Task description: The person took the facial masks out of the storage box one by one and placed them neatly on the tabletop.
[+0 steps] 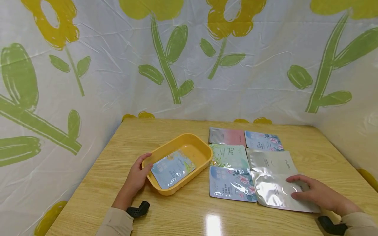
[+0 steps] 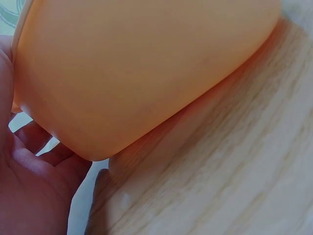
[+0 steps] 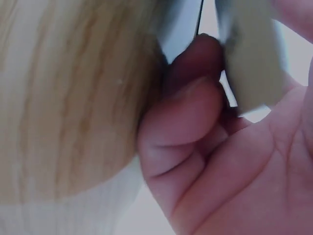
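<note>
My left hand [image 1: 137, 177] grips the left end of a yellow plastic tray [image 1: 197, 148], thumb over the rim and fingers against the outer wall. Inside the tray lies a blue sheet mask packet [image 1: 172, 168]. At the right, my right hand [image 1: 323, 195] holds the right edge of a silver sheet mask packet [image 1: 273, 190]. The right wrist view shows that packet's edge [image 3: 257, 58] between the thumb and the curled fingers [image 3: 181, 117]. A blue floral packet [image 1: 231, 185] lies just left of it, and another silver packet [image 1: 270, 160] is behind it.
Further back on the wooden table [image 1: 177, 216] lie a green packet [image 1: 231, 155], a pink and silver packet [image 1: 225, 135] and a second blue floral packet [image 1: 262, 141]. A flower-printed cloth [image 1: 251, 82] hangs around the table's back and sides.
</note>
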Tool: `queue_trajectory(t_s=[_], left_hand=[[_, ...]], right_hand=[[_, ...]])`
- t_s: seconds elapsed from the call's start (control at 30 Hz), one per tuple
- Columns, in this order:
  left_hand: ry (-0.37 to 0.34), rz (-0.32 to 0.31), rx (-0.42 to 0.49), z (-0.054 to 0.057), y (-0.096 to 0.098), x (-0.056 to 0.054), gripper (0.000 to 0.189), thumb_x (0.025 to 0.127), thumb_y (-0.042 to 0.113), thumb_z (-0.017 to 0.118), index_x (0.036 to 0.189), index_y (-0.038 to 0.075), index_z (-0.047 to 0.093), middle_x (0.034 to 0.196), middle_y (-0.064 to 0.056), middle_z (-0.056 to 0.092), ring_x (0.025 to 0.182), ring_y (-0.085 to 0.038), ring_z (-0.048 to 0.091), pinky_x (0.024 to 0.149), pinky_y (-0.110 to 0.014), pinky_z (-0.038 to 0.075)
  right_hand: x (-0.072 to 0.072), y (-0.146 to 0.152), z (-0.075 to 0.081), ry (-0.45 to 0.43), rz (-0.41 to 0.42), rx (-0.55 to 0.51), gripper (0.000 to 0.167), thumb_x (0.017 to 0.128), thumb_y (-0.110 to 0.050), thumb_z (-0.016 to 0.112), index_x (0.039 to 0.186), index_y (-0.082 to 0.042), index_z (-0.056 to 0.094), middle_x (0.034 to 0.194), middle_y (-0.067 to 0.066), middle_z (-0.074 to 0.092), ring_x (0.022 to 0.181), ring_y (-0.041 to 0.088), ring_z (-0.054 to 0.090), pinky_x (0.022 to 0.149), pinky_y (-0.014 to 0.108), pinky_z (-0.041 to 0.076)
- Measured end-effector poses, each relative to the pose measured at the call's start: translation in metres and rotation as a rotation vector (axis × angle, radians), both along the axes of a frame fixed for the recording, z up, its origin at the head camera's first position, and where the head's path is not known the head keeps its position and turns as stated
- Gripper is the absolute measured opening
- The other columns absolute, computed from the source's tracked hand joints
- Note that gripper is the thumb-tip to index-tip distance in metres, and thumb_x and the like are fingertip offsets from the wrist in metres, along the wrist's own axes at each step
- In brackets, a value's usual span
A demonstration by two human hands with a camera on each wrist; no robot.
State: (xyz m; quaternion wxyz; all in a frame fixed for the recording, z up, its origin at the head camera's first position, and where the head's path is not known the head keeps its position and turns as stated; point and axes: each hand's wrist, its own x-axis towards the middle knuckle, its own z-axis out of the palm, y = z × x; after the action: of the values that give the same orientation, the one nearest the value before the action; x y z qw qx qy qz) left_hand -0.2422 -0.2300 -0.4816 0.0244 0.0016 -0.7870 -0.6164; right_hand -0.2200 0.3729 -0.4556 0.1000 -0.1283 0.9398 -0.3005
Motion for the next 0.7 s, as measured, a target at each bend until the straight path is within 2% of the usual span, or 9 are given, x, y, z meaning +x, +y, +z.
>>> queue_trajectory(t_s=[0.13, 0.17, 0.27, 0.43, 0.6, 0.7], left_hand=[[0.000, 0.004, 0.002, 0.001, 0.001, 0.001, 0.045, 0.104, 0.014, 0.053, 0.148, 0.011, 0.044, 0.157, -0.016, 0.034, 0.142, -0.032, 0.036, 0.109, -0.046, 0.039], [0.001, 0.005, -0.001, 0.001, 0.001, 0.001, 0.046, 0.104, 0.014, 0.053, 0.148, 0.011, 0.044, 0.157, -0.017, 0.033, 0.142, -0.032, 0.036, 0.109, -0.046, 0.039], [0.004, 0.000, 0.002, 0.001, 0.001, 0.002, 0.046, 0.104, 0.014, 0.053, 0.149, 0.011, 0.043, 0.157, -0.017, 0.034, 0.141, -0.032, 0.037, 0.109, -0.046, 0.039], [0.013, -0.014, 0.003, 0.001, 0.001, 0.002, 0.046, 0.104, 0.014, 0.053, 0.149, 0.009, 0.042, 0.156, -0.018, 0.033, 0.140, -0.034, 0.039, 0.108, -0.047, 0.041], [0.017, -0.011, 0.008, 0.001, 0.000, 0.003, 0.046, 0.104, 0.014, 0.053, 0.148, 0.010, 0.044, 0.156, -0.017, 0.035, 0.140, -0.032, 0.038, 0.109, -0.047, 0.039], [0.015, -0.009, 0.004, 0.002, 0.001, 0.003, 0.046, 0.104, 0.014, 0.053, 0.149, 0.010, 0.043, 0.156, -0.017, 0.034, 0.141, -0.032, 0.037, 0.109, -0.046, 0.039]], right_hand=[[-0.001, 0.002, 0.004, -0.023, 0.008, 0.063, 0.052, 0.092, -0.024, 0.071, 0.133, 0.002, 0.054, 0.139, 0.041, 0.040, 0.119, 0.060, 0.041, 0.088, 0.063, 0.042], [-0.001, 0.003, 0.006, -0.035, 0.012, 0.065, 0.054, 0.093, -0.024, 0.070, 0.135, 0.004, 0.052, 0.138, 0.043, 0.039, 0.118, 0.061, 0.041, 0.085, 0.068, 0.041], [0.000, 0.007, 0.010, -0.049, 0.013, 0.100, 0.060, 0.094, -0.027, 0.070, 0.138, 0.007, 0.047, 0.136, 0.046, 0.039, 0.113, 0.062, 0.046, 0.082, 0.067, 0.045], [0.001, 0.015, 0.014, -0.083, -0.008, 0.074, 0.065, 0.096, -0.025, 0.069, 0.140, 0.011, 0.038, 0.132, 0.048, 0.040, 0.110, 0.060, 0.051, 0.079, 0.058, 0.051], [0.001, 0.017, 0.015, -0.101, -0.012, 0.029, 0.065, 0.097, -0.024, 0.067, 0.141, 0.012, 0.035, 0.129, 0.046, 0.044, 0.110, 0.055, 0.054, 0.075, 0.042, 0.054], [0.002, 0.017, 0.016, -0.129, -0.017, -0.006, 0.065, 0.098, -0.023, 0.066, 0.141, 0.012, 0.033, 0.128, 0.046, 0.044, 0.111, 0.054, 0.054, 0.074, 0.038, 0.055]])
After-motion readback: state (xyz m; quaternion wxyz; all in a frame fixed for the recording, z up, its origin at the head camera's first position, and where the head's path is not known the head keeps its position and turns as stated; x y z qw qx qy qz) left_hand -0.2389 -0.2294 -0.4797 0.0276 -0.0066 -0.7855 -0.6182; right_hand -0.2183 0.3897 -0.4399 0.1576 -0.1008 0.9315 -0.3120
